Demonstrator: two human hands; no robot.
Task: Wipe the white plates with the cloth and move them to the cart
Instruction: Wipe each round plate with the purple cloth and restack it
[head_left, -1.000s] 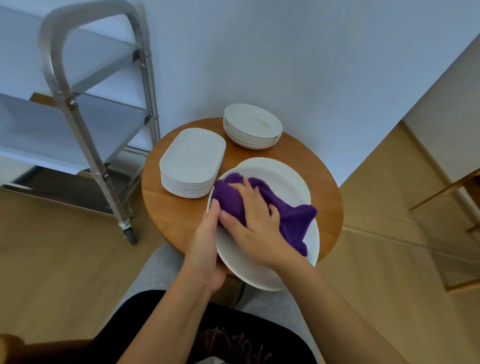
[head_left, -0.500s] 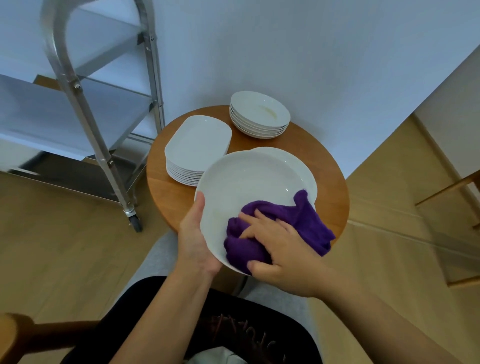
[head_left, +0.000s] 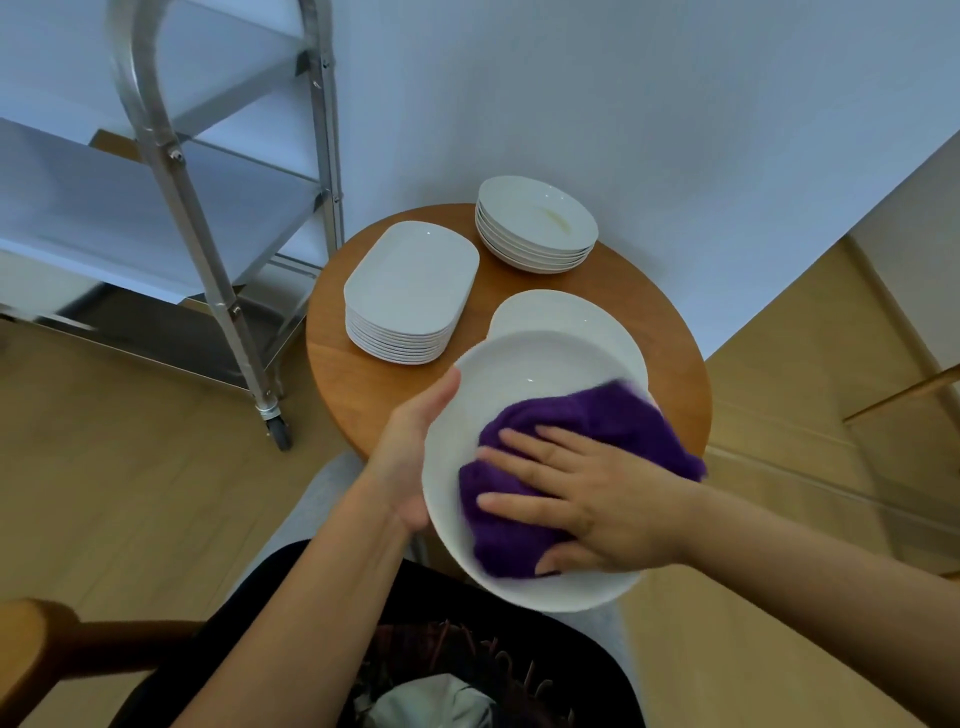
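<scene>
Left hand: the left hand (head_left: 410, 457) gripped the left rim of a large white oval ceramic plate (head_left: 498, 384), thumb on the upper edge, and held it tilted above the near edge of the table.
Right hand: the right hand (head_left: 597, 499) lay flat with fingers spread on a crumpled purple cloth (head_left: 587, 431), pressing it into the plate's bowl.
Table: a round wooden table (head_left: 374, 384) carried another large white plate (head_left: 561, 312), partly under the held one.
Stacks: a stack of white rounded-rectangular plates (head_left: 410, 291) stood at the left; a stack of round white plates (head_left: 535, 223) stood at the back near the wall.
Cart: a metal cart with shelves (head_left: 171, 156) stood left of the table, on a caster (head_left: 278, 431).
</scene>
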